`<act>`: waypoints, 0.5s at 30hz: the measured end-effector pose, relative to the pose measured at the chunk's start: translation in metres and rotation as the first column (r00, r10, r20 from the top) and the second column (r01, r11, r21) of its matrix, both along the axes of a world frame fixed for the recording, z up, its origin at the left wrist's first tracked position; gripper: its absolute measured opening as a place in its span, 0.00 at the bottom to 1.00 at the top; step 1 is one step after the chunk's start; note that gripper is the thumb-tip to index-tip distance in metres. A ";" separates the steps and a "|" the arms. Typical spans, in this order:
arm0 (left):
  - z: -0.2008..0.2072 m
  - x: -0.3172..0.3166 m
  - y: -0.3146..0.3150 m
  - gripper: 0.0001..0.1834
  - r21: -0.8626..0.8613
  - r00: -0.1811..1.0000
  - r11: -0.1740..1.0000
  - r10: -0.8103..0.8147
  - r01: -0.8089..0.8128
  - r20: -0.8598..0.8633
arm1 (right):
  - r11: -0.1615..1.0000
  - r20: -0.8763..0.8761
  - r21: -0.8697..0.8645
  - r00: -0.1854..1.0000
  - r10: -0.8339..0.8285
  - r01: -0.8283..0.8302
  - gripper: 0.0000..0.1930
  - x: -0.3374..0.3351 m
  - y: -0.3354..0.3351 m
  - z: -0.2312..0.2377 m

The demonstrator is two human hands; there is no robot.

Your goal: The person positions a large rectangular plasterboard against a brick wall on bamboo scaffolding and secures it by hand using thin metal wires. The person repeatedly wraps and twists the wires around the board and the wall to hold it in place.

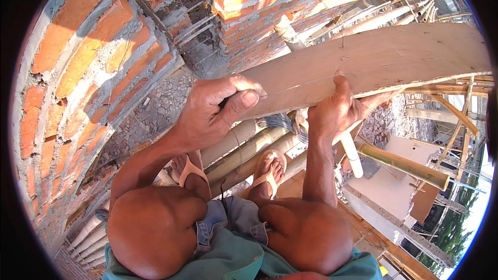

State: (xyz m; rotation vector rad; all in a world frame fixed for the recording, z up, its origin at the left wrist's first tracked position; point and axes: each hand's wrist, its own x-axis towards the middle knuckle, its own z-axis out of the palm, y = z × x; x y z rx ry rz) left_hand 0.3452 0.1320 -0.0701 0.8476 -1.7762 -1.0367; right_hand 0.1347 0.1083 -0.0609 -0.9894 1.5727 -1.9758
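Note:
A long, flat wooden board (pixel 410 52) slants across in front of me, from near my left hand up to the far right. My right hand (pixel 337 111) grips its near edge from below, the thumb up on its face beside a thin wire (pixel 306 84). That wire runs along the board toward my left hand (pixel 215 106), whose thumb and forefinger are pinched around its end. Something dark shows inside the left fist, too hidden to name. A small nail-like line (pixel 342 41) stands at the board's far edge.
I squat on bamboo poles (pixel 244 153) in sandals (pixel 267 179), high above rubble (pixel 150 111). A bundle of wire (pixel 277 122) lies by my feet. Brick walls (pixel 78 72) rise at left and ahead. A thick bamboo pole (pixel 404 166) juts out at right.

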 end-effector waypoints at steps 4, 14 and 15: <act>-0.002 0.019 -0.014 0.16 0.283 0.935 0.899 0.355 -0.335 -0.018 | 0.989 0.002 -0.142 0.999 0.035 -0.034 0.48 -0.001 -0.007 0.000; -0.092 0.025 -0.004 0.32 0.273 0.820 0.947 -0.019 -0.169 0.571 | 0.997 0.031 0.064 0.998 0.047 -0.049 0.41 0.002 0.004 0.005; -0.098 0.023 -0.005 0.29 0.198 0.833 0.970 0.007 -0.140 0.553 | 0.998 -0.022 0.018 0.998 0.059 -0.059 0.39 0.003 0.002 0.004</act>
